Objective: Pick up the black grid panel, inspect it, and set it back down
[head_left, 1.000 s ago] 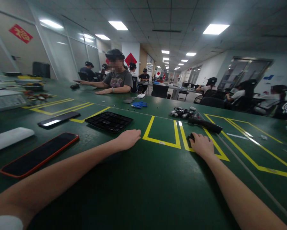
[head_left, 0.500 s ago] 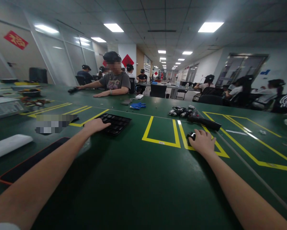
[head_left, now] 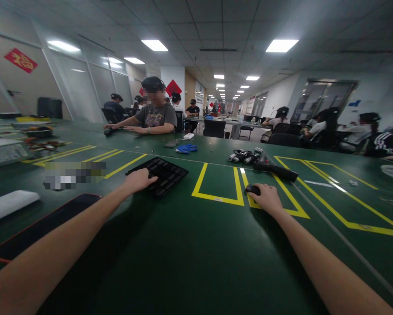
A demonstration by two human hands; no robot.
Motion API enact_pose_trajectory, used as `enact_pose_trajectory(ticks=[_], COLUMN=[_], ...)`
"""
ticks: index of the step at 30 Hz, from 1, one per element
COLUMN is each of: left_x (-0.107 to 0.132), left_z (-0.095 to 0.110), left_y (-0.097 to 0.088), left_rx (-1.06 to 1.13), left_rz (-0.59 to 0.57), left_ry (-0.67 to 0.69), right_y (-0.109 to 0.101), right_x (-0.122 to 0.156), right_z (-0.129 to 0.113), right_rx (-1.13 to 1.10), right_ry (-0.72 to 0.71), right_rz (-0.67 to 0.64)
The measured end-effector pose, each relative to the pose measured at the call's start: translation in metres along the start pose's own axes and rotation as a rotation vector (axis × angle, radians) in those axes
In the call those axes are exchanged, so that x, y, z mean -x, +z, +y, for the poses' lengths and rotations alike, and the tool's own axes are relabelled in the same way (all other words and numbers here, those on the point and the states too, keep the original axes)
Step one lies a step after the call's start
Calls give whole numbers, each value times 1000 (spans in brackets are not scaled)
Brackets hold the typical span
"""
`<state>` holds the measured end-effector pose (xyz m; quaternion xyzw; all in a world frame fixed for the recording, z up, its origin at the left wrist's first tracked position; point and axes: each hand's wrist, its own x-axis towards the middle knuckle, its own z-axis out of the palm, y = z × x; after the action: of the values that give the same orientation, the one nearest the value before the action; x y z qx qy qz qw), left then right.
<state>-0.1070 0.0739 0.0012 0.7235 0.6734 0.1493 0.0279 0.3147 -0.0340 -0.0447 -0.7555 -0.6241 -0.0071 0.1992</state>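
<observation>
The one view looks from the wearer's head, forward and down across the smooth dark-green surface [head_left: 196, 258]. The bare left forearm [head_left: 68, 240] and bare right forearm [head_left: 321, 258] enter close, from the lower corners; a grey panelled ceiling [head_left: 189, 26] spans the top.

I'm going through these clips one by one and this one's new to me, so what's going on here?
A person at a green table has both hands busy. The left hand grips a black compartmented tray by its left side; whether it is lifted is unclear. The right hand holds a small black object over the yellow tape. A blue glove lies farther back, and across the table a co-worker has a hand on a dark item.
</observation>
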Motion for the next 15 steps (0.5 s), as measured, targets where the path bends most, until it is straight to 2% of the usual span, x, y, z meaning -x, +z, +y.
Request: enact_pose_trajectory(ticks=[3, 6, 8, 11, 15], left_x=[18, 41, 57, 78, 95], left_z=[37, 75, 94, 105, 107], left_y=[16, 34, 43, 48, 46], left_rx=[57, 195, 320, 484, 581], left_rz=[-4, -38, -74, -152, -213], left_ry=[145, 305, 413, 521, 553], right_y=[9, 23, 32, 36, 29], right_x=[6, 18, 28, 39, 46], right_z=[-30, -62, -78, -89, -94], right_rx=[-134, -455, -661, -802, -761], right_ry=[-136, -281, -398, -512, -635], right_rz=[-33, -84, -122, -170, -164])
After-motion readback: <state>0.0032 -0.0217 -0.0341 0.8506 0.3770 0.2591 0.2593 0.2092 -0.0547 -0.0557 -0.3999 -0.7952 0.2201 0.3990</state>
